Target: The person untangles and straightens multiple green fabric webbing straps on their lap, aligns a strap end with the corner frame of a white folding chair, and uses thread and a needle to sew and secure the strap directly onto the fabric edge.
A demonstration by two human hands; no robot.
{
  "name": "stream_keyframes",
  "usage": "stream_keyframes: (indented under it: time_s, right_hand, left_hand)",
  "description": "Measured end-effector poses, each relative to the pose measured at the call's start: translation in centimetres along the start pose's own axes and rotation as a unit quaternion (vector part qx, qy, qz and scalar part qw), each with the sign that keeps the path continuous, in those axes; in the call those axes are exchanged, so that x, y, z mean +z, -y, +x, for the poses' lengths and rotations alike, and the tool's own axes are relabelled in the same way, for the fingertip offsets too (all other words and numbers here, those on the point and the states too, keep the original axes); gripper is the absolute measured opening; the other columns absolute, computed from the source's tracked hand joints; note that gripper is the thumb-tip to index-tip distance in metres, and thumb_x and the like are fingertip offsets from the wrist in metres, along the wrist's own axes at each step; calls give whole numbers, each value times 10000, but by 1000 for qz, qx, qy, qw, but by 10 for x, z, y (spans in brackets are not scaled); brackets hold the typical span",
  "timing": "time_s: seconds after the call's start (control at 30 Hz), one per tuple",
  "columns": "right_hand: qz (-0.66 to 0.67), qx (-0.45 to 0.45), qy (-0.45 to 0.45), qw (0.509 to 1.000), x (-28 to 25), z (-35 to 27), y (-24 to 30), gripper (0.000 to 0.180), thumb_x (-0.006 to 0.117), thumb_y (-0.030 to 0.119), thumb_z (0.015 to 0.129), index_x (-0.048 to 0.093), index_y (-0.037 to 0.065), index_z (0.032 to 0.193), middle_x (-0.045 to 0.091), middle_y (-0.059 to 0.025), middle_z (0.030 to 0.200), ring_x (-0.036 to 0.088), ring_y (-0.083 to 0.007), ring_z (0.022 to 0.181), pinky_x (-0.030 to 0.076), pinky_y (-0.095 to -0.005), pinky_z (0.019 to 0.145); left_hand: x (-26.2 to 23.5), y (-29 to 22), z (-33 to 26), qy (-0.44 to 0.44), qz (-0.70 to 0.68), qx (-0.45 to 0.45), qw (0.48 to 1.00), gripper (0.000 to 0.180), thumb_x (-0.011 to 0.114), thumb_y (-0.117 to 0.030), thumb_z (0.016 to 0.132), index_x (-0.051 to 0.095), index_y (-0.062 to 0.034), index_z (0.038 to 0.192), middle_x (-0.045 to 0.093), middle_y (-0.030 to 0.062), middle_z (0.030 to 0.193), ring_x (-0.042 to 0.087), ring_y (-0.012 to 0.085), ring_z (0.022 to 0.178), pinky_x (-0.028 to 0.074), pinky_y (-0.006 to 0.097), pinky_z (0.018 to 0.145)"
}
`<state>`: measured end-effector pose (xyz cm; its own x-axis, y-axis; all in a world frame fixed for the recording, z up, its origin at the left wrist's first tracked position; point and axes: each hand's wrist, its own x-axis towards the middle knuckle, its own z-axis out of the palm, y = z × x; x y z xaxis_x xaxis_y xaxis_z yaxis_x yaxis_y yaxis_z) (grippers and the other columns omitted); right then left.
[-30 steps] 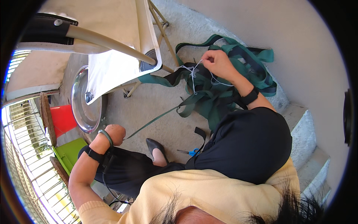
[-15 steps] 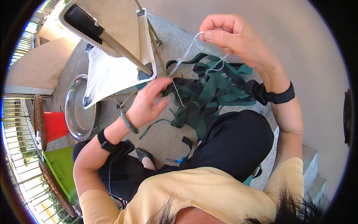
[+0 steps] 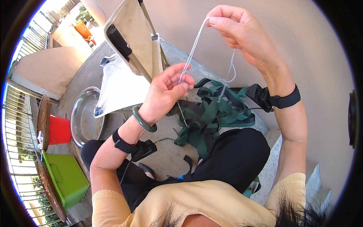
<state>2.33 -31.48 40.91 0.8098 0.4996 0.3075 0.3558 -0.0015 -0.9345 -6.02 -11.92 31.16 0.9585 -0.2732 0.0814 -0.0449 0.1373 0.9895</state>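
Note:
A thin white string [image 3: 196, 42] runs slanting between my two hands. High up on the right, my right hand [image 3: 239, 32] pinches its upper end between thumb and fingertips, and a loose tail hangs below that palm. Lower and to the left, my left hand [image 3: 166, 87] is closed on the string, which passes through its curled fingers; a short end dangles beneath. A green bangle [image 3: 143, 120] circles the left wrist. Under the hands lies a tangled heap of dark green straps [image 3: 211, 113] on the concrete floor.
A folding chair [image 3: 123, 89] with pale fabric stands left of the heap, beside a round metal basin [image 3: 87, 125]. Farther left are a red bucket [image 3: 59, 129], a green bin [image 3: 67, 179] and railings [image 3: 19, 151]. A plain wall [image 3: 321, 94] rises on the right.
My left hand has risen and moved right, and its fingers have closed on the string. My right hand has lifted slightly, and the string between them is straighter.

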Motion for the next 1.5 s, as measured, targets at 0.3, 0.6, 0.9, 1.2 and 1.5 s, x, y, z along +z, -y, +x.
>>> stream_keyframes:
  time_s: [0.3,0.6,0.9,1.2,1.5]
  right_hand:
    - [18,-38,-44,998,-10,6,-9,154,547,199,873,596,54,893,334,102,554,235,8,457,176,-170,409]
    - [47,-6,-141,989,-39,18,-13,187,590,178,822,582,26,930,503,45,615,384,-66,455,299,-217,397]
    - [82,46,-323,942,-126,-13,-94,140,604,163,841,588,33,888,352,83,546,265,-6,421,201,-169,373]
    - [-188,94,-315,925,-145,-86,-145,144,606,169,818,645,30,821,557,38,651,466,-25,599,375,-194,521]
    - [-292,127,-147,937,-146,-138,-189,176,552,173,874,609,19,938,585,-1,873,515,-89,830,429,-240,733]
  left_hand:
    - [-14,-2,-9,-10,-23,9,1000,265,498,-50,890,518,-10,1151,596,22,856,556,93,774,453,218,702]
    - [-37,-22,-26,-54,51,-27,997,166,521,-139,904,633,-29,957,595,-2,688,515,48,591,419,171,553]
    - [-80,-72,-76,-79,250,-57,963,124,573,-108,860,642,-5,856,526,-34,604,448,26,530,339,167,469]
    - [-184,-79,-122,-175,450,-143,864,105,566,-64,834,627,19,813,469,-53,619,353,15,528,268,192,458]
    - [-367,-98,-254,-314,666,-154,659,141,560,-90,798,645,20,820,591,76,638,553,128,601,455,280,584]
